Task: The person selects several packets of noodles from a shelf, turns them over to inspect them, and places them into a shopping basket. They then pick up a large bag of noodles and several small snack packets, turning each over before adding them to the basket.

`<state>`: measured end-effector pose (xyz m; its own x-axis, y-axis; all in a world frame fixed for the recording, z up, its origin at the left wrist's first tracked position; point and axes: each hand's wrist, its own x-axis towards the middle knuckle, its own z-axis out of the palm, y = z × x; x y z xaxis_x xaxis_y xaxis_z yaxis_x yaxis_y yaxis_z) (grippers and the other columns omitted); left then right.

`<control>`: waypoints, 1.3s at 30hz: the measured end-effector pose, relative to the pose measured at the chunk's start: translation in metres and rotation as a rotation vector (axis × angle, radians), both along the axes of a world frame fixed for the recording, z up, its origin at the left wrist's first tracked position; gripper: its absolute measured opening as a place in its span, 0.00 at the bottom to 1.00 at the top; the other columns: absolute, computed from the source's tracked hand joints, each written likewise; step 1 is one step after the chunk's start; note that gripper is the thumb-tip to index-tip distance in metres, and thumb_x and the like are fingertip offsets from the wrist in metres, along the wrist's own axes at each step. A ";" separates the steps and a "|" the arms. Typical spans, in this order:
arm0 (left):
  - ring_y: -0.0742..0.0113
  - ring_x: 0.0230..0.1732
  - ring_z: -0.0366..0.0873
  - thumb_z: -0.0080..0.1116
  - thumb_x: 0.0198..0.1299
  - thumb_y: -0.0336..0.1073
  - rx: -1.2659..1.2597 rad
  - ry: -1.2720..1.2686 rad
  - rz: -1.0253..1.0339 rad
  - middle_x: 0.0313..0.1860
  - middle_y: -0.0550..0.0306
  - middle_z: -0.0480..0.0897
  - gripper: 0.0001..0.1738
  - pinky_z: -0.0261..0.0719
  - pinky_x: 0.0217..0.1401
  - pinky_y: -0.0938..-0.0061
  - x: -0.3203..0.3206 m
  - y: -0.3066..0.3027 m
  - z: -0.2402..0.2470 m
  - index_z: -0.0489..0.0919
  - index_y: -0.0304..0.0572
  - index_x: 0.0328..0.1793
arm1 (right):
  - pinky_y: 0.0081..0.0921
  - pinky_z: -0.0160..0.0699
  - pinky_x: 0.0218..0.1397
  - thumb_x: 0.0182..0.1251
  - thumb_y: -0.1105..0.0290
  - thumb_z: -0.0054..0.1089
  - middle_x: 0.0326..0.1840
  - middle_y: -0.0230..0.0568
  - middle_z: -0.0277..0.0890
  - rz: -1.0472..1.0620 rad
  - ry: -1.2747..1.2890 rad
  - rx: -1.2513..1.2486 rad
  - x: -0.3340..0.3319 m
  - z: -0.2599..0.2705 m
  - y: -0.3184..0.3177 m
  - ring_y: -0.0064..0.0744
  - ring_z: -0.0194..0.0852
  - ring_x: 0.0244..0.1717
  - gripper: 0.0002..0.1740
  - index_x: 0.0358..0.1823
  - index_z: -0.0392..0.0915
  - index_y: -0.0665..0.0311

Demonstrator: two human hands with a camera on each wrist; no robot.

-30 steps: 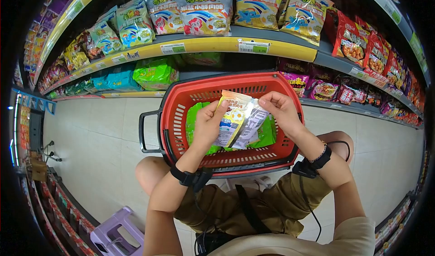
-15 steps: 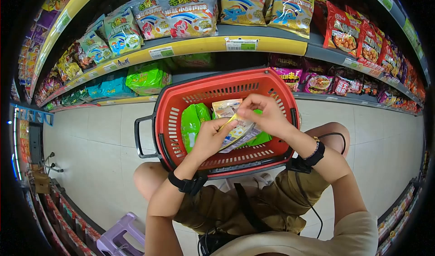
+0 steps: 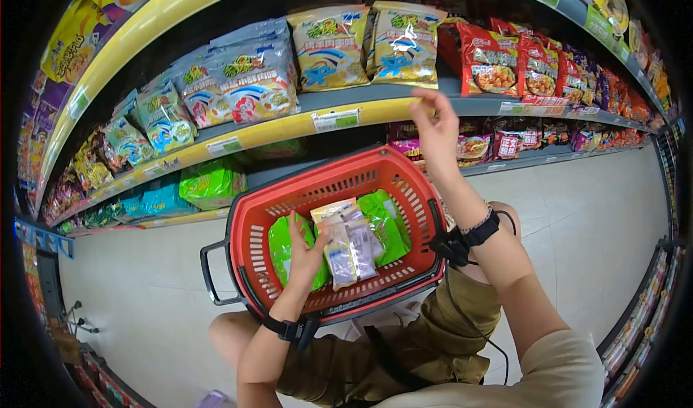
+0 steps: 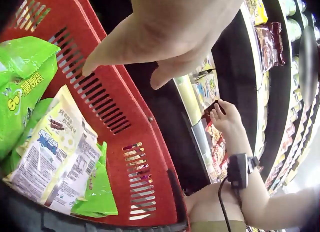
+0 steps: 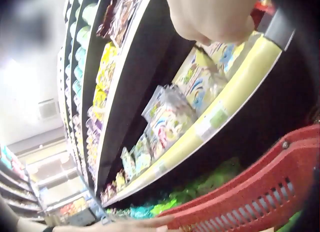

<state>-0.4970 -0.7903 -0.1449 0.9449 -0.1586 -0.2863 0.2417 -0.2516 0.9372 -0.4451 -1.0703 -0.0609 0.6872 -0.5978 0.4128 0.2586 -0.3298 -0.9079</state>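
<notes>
the pale packets (image 3: 346,243) have dropped from your hands into the red basket (image 3: 325,173). your left hand (image 3: 306,253) lies flat beside them, fingers straight. your right hand (image 3: 437,130), fingers loose and empty, is up at the shelf (image 3: 289,130). likely a reach: next needs a clean pinch.

Red basket (image 3: 328,183): top is lying open; packets (image 3: 350,242) are covering its floor. Shelf edge (image 3: 289,130) is standing just beyond far rim, snack bags (image 3: 328,47) crowding behind.
</notes>
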 end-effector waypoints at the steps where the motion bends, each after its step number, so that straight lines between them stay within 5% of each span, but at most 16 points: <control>1: 0.51 0.69 0.56 0.62 0.58 0.35 0.023 -0.019 -0.026 0.72 0.40 0.54 0.46 0.60 0.66 0.59 0.001 0.000 -0.001 0.44 0.44 0.76 | 0.27 0.67 0.51 0.60 0.74 0.57 0.47 0.44 0.71 -0.104 -0.028 -0.146 0.007 0.005 -0.012 0.35 0.69 0.46 0.15 0.49 0.72 0.68; 5: 0.52 0.66 0.60 0.62 0.56 0.30 -0.105 -0.065 -0.150 0.67 0.42 0.60 0.44 0.62 0.65 0.62 -0.005 -0.009 -0.006 0.49 0.46 0.74 | 0.39 0.61 0.60 0.58 0.72 0.58 0.50 0.51 0.71 -0.373 -0.072 -0.507 0.040 0.004 -0.041 0.51 0.68 0.51 0.25 0.57 0.66 0.69; 8: 0.53 0.65 0.61 0.62 0.56 0.30 -0.114 -0.024 -0.163 0.68 0.43 0.60 0.43 0.64 0.64 0.63 -0.008 -0.016 -0.007 0.49 0.47 0.74 | 0.43 0.62 0.58 0.57 0.72 0.59 0.50 0.51 0.72 -0.413 0.122 -0.430 0.056 -0.004 -0.042 0.52 0.68 0.53 0.28 0.59 0.63 0.71; 13: 0.54 0.65 0.63 0.60 0.58 0.31 -0.117 -0.028 -0.158 0.67 0.42 0.60 0.40 0.68 0.62 0.65 -0.006 -0.012 -0.004 0.51 0.45 0.73 | 0.36 0.69 0.50 0.57 0.73 0.60 0.40 0.43 0.75 -0.415 0.055 -0.189 0.061 -0.002 -0.038 0.44 0.73 0.45 0.13 0.45 0.76 0.64; 18: 0.56 0.62 0.67 0.60 0.59 0.31 -0.156 -0.040 -0.162 0.65 0.43 0.63 0.37 0.70 0.59 0.69 -0.002 -0.007 0.011 0.55 0.43 0.72 | 0.25 0.68 0.50 0.66 0.71 0.53 0.40 0.37 0.73 -0.401 -0.306 0.035 0.048 0.006 -0.027 0.25 0.69 0.42 0.09 0.45 0.73 0.68; 21: 0.60 0.62 0.67 0.57 0.62 0.33 -0.227 -0.039 -0.205 0.64 0.46 0.65 0.33 0.69 0.61 0.69 0.001 -0.010 0.021 0.56 0.42 0.71 | 0.20 0.65 0.50 0.69 0.72 0.49 0.40 0.28 0.70 0.169 -0.322 0.490 0.019 0.010 0.008 0.18 0.66 0.44 0.06 0.44 0.70 0.64; 24: 0.61 0.60 0.68 0.57 0.63 0.40 -0.398 0.006 -0.205 0.63 0.45 0.67 0.33 0.69 0.61 0.69 0.001 -0.015 0.039 0.57 0.39 0.70 | 0.31 0.73 0.53 0.68 0.67 0.50 0.50 0.41 0.73 0.942 0.083 0.974 -0.022 -0.015 0.045 0.32 0.72 0.48 0.15 0.54 0.67 0.64; 25: 0.64 0.56 0.71 0.56 0.64 0.42 -0.612 0.038 -0.171 0.60 0.47 0.70 0.31 0.72 0.57 0.72 0.000 -0.017 0.044 0.60 0.38 0.68 | 0.32 0.75 0.48 0.70 0.65 0.43 0.45 0.42 0.75 0.797 0.345 1.320 -0.046 0.004 0.078 0.31 0.74 0.46 0.15 0.51 0.71 0.65; 26: 0.67 0.53 0.74 0.55 0.64 0.44 -0.823 0.066 -0.130 0.58 0.49 0.73 0.29 0.74 0.54 0.74 0.001 -0.016 0.045 0.62 0.36 0.66 | 0.39 0.75 0.50 0.71 0.59 0.38 0.50 0.49 0.74 0.905 0.484 1.610 -0.055 -0.003 0.091 0.39 0.75 0.45 0.21 0.57 0.69 0.65; 28: 0.75 0.43 0.78 0.55 0.64 0.45 -0.944 0.315 -0.183 0.50 0.55 0.79 0.24 0.78 0.43 0.81 0.010 0.009 0.040 0.69 0.36 0.59 | 0.43 0.76 0.54 0.73 0.58 0.36 0.56 0.51 0.72 1.639 0.484 1.825 -0.061 -0.061 0.113 0.44 0.75 0.51 0.22 0.59 0.67 0.65; 29: 0.80 0.36 0.80 0.58 0.62 0.42 -0.830 0.246 -0.102 0.44 0.60 0.81 0.18 0.77 0.35 0.87 0.007 0.009 0.070 0.74 0.38 0.52 | 0.43 0.76 0.54 0.73 0.58 0.36 0.56 0.51 0.72 1.637 0.509 1.854 -0.067 -0.062 0.118 0.44 0.75 0.51 0.22 0.59 0.67 0.65; 31: 0.75 0.41 0.80 0.60 0.60 0.38 -0.856 0.134 0.091 0.46 0.57 0.81 0.17 0.78 0.41 0.81 0.015 0.011 0.068 0.75 0.36 0.52 | 0.39 0.78 0.54 0.73 0.60 0.38 0.58 0.51 0.70 1.397 0.736 1.361 -0.067 -0.046 0.121 0.42 0.74 0.54 0.21 0.59 0.66 0.66; 32: 0.74 0.41 0.80 0.61 0.59 0.37 -0.899 0.061 0.183 0.46 0.57 0.81 0.18 0.79 0.43 0.79 0.017 0.010 0.078 0.75 0.36 0.52 | 0.39 0.78 0.54 0.73 0.60 0.38 0.58 0.51 0.70 1.405 0.752 1.362 -0.066 -0.036 0.126 0.42 0.74 0.54 0.21 0.59 0.66 0.66; 34: 0.72 0.42 0.80 0.61 0.59 0.36 -0.879 0.020 0.208 0.46 0.57 0.81 0.18 0.79 0.45 0.78 0.025 0.023 0.085 0.75 0.36 0.53 | 0.33 0.79 0.53 0.72 0.66 0.43 0.59 0.49 0.70 0.987 0.635 0.919 -0.063 -0.019 0.134 0.39 0.74 0.56 0.19 0.60 0.64 0.67; 36: 0.71 0.43 0.80 0.61 0.59 0.36 -0.859 -0.021 0.224 0.46 0.56 0.81 0.18 0.79 0.46 0.76 0.033 0.037 0.091 0.74 0.35 0.53 | 0.38 0.78 0.55 0.68 0.74 0.49 0.59 0.48 0.69 0.951 0.583 0.900 -0.058 -0.016 0.134 0.41 0.76 0.52 0.22 0.62 0.61 0.68; 39: 0.71 0.43 0.81 0.61 0.59 0.36 -0.827 -0.055 0.263 0.46 0.55 0.81 0.19 0.79 0.46 0.77 0.041 0.053 0.099 0.74 0.35 0.53 | 0.26 0.77 0.49 0.67 0.64 0.55 0.54 0.41 0.73 1.121 0.498 0.643 -0.060 -0.002 0.136 0.29 0.76 0.50 0.24 0.60 0.65 0.67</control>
<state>-0.4559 -0.7374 -0.0455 0.9892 -0.0703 -0.1288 0.1457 0.5731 0.8064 -0.5054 -0.9340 -0.0627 0.9145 0.3759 -0.1498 -0.2878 0.3441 -0.8937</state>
